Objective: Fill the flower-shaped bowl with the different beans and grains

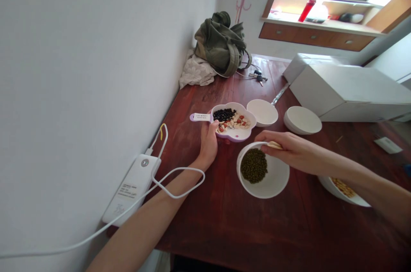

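Note:
My left hand (209,141) grips the near-left side of a flower-shaped, purple-rimmed dish (238,136), thumb at its rim and fingers partly hidden beneath. Black beans (224,114) fill one part of it, with peanuts and pale and reddish beans (237,122) beside them. A labelled tab (201,117) sticks out at its left. My right hand (284,146) is closed on the upper rim of a white bowl (278,178), which tilts toward the dish. Green mung beans (253,165) have gathered on the bowl's left side. A pale beige piece (274,145) shows at my right fingers; its kind is unclear.
Two white bowls (262,113) (302,120) stand behind. Under my right forearm is a bowl of yellow beans (343,187). White boxes (349,88), keys (259,77) and a green bag (221,43) lie farther back. A power bank (131,190) with a looping cable (180,169) sits left.

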Action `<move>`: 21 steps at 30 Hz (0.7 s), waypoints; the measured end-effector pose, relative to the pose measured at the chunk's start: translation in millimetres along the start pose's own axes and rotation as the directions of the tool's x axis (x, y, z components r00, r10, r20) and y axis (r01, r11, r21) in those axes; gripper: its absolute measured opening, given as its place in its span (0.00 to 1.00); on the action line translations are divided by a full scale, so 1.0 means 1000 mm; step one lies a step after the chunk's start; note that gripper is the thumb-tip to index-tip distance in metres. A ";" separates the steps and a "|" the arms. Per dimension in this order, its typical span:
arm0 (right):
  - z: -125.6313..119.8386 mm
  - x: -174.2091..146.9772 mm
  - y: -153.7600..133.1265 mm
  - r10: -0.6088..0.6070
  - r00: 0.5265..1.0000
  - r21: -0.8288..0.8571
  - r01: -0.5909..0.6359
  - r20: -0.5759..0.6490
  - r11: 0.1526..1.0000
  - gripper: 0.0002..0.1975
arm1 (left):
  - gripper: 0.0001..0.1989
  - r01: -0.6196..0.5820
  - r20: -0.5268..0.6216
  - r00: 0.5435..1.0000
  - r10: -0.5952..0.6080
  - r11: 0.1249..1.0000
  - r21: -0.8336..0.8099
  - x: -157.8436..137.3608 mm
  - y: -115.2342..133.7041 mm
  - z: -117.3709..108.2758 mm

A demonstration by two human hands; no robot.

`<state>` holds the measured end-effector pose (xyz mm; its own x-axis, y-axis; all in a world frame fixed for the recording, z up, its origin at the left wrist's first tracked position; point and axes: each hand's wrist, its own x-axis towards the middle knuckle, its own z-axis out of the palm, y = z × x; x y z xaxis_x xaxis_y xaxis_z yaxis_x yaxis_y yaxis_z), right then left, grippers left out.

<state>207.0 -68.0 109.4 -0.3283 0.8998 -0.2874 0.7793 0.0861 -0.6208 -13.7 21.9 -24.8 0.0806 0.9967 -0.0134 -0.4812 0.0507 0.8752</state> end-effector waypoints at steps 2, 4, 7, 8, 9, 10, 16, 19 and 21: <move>-0.016 -0.005 -0.003 0.038 0.997 0.036 -0.036 -0.071 0.999 0.20 | 0.19 0.010 0.006 1.000 -0.010 1.000 -0.014 0.000 0.000 0.000; -0.032 -0.003 -0.007 0.067 0.987 0.080 -0.056 -0.144 0.995 0.22 | 0.19 0.013 0.016 1.000 -0.012 1.000 -0.027 0.000 0.000 0.000; -0.054 0.013 -0.015 0.101 0.957 0.178 -0.053 -0.270 0.983 0.22 | 0.21 0.007 0.027 1.000 -0.006 1.000 -0.028 0.000 0.001 0.000; -0.059 0.021 -0.017 0.092 0.939 0.181 -0.033 -0.331 0.983 0.21 | 0.22 0.007 0.027 1.000 -0.006 1.000 -0.027 0.000 0.001 0.000; -0.063 0.030 -0.020 0.070 0.915 0.162 -0.005 -0.396 0.987 0.19 | 0.23 0.010 0.025 1.000 -0.009 1.000 -0.026 0.000 0.001 -0.001; -0.065 0.040 -0.023 0.039 0.888 0.126 0.022 -0.458 0.992 0.16 | 0.25 0.016 0.022 1.000 -0.015 1.000 -0.024 0.001 0.001 -0.001; -0.055 0.082 -0.040 -0.177 0.809 -0.173 0.094 -0.560 0.980 0.11 | 0.32 0.030 0.016 0.999 -0.030 0.999 -0.033 0.000 0.003 0.000; -0.045 0.088 -0.042 -0.340 0.779 -0.243 0.245 -0.527 0.939 0.14 | 0.31 0.019 0.012 1.000 -0.018 0.999 -0.049 -0.002 0.006 0.002; -0.041 0.089 -0.040 -0.439 0.740 -0.290 0.332 -0.511 0.898 0.15 | 0.27 0.013 -0.003 1.000 -0.013 0.999 -0.052 -0.003 0.007 0.004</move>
<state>168.2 26.1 138.3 -0.3120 0.8461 0.4321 0.7451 0.5001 -0.4412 -14.3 19.5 -16.7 0.0842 0.9961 -0.0259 -0.5247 0.0664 0.8487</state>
